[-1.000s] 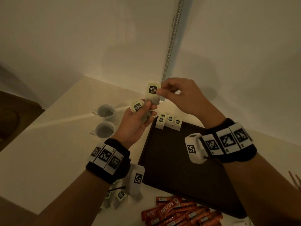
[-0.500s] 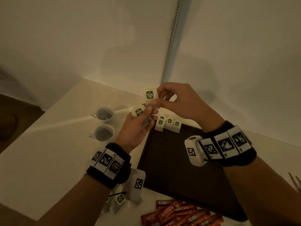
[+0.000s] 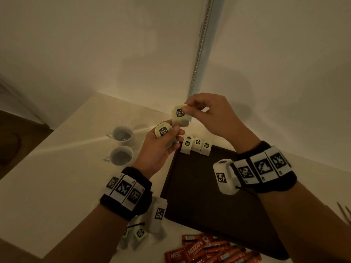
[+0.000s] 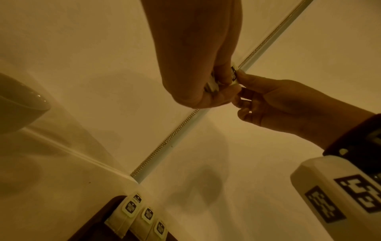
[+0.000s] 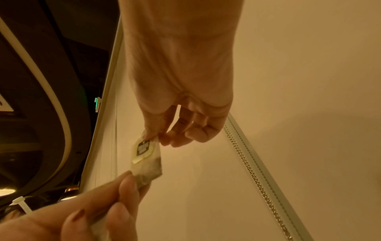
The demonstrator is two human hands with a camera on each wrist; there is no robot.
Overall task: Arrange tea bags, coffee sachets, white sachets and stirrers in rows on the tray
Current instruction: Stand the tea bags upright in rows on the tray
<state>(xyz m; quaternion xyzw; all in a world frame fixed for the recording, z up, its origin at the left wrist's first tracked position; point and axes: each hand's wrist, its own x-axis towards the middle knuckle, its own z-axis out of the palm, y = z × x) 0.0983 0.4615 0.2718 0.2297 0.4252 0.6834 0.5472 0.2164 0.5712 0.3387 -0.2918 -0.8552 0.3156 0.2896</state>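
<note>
Above the far left corner of the dark tray (image 3: 209, 196), my right hand (image 3: 191, 111) pinches the top of a tea bag (image 3: 180, 115) with a black-and-green tag; the same tea bag (image 5: 145, 154) hangs from my right hand's fingers (image 5: 164, 137). My left hand (image 3: 171, 132) holds a second tea bag (image 3: 163, 130) against its palm, and its fingertips touch the hanging bag's lower edge. Several tea bags (image 3: 196, 145) lie in a row at the tray's far edge, also seen as tea bags (image 4: 142, 213) in the left wrist view.
Two white cups (image 3: 121, 145) stand left of the tray. More tea bags (image 3: 139, 234) lie near my left wrist, red coffee sachets (image 3: 205, 251) at the front edge, and wooden stirrers (image 3: 344, 211) at the far right. A wall with a bead chain (image 3: 201, 44) rises behind.
Both hands stay raised over the tray's far corner. The tea bag in my right hand has shifted slightly, and my left fingertips now touch its lower edge.
</note>
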